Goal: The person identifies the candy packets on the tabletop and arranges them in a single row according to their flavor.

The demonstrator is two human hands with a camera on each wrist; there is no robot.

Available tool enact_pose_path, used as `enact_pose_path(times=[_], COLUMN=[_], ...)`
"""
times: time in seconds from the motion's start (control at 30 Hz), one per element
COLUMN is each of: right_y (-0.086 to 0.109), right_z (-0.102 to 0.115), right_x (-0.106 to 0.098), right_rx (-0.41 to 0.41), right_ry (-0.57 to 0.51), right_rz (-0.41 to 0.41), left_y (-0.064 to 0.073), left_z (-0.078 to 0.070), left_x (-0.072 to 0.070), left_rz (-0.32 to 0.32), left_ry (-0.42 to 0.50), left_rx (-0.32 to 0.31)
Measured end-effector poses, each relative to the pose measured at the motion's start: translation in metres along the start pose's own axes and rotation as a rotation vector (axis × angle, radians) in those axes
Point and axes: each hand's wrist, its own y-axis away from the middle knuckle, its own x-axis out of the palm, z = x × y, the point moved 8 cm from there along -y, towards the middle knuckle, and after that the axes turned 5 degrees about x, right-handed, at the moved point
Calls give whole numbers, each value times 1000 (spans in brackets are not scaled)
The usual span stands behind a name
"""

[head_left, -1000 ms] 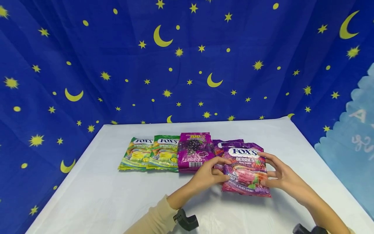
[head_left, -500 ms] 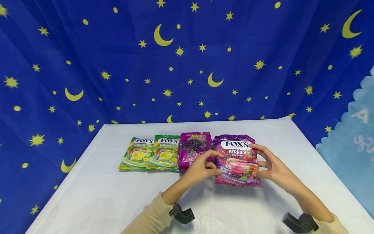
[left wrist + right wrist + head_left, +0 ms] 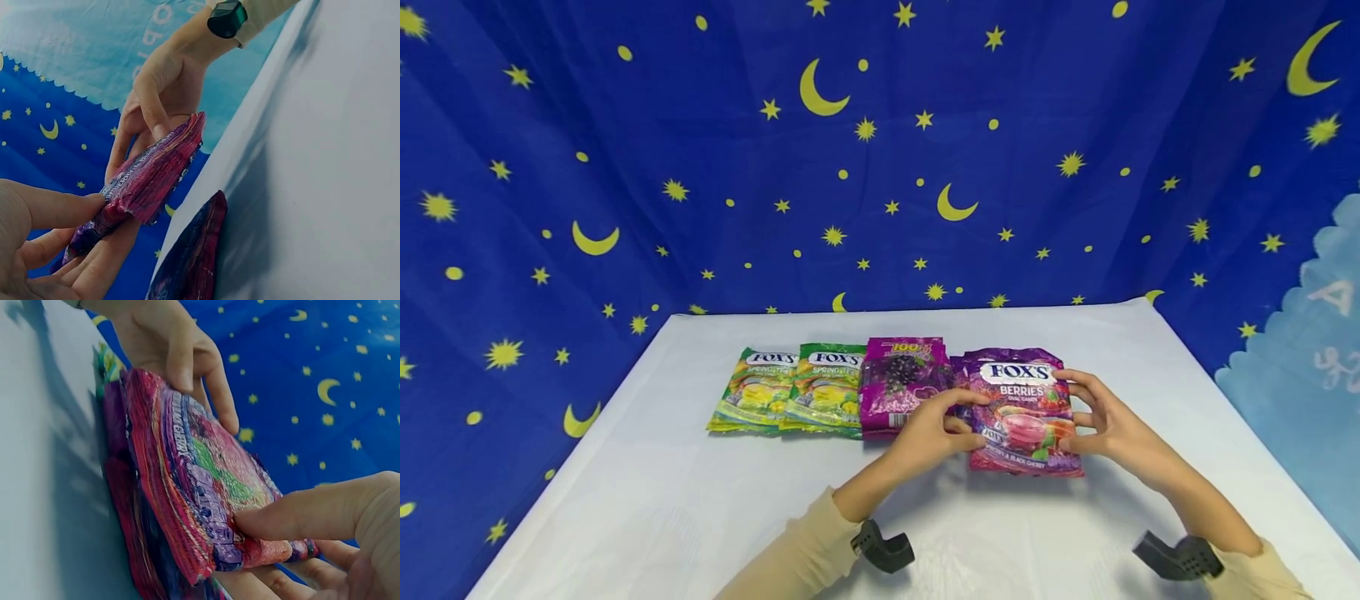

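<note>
Both hands hold a purple Fox's Berries candy bag by its sides, its printed front facing up. My left hand pinches the left side, thumb on the front and fingers behind, as the left wrist view shows. On the right side, my right hand has its thumb on the front and fingers underneath. Under the held bag lies a second Berries bag, mostly hidden in the head view; a gap shows between the two in the left wrist view. A magenta candy bag with a blackberry picture lies just left of them.
Two green Fox's Spring Tea bags lie overlapping at the left end of the row. The white table backs onto a blue curtain with yellow moons and stars. Light blue cloth hangs at the right.
Held in both hands, the Berries bag has moved away from the person and left over the second bag, then slightly back to the right. The other bags stay in place.
</note>
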Motion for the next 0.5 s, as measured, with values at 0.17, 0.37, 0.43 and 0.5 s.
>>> enact_pose_path(times=[0.17, 0.37, 0.43, 0.5], right_y=[-4, -8, -9, -10], right_z=[-11, -26, -30, -33], right_x=[-18, -36, -41, -46], right_rx=[23, 41, 41, 48], right_ry=[9, 15, 19, 19], right_rz=[6, -1, 2, 10], left_y=[-16, -36, -41, -46], left_z=[3, 11, 12, 13], left_x=[11, 25, 28, 32], left_rz=[-4, -17, -22, -23], left_ry=[-63, -95, -129, -152], left_rx=[-12, -57, -62, -67])
